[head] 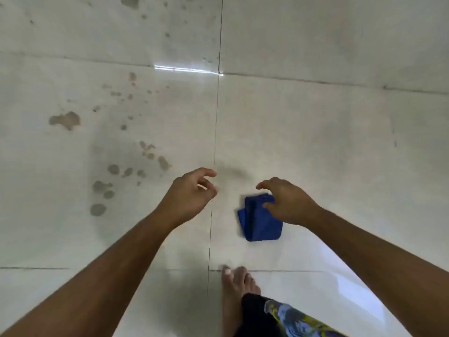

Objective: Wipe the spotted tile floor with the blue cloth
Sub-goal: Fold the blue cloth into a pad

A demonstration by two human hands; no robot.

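Glossy, smooth pale tile floor (315, 132) mirrors a light streak; dull grey spots (65, 120) lie left of the matt, soft blue cloth (261, 222).

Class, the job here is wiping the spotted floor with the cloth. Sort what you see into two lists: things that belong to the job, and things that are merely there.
Belongs to the job:
blue cloth
spots
tile floor
right hand, above the cloth
left hand

Merely there:
bare foot
patterned shorts
light glare
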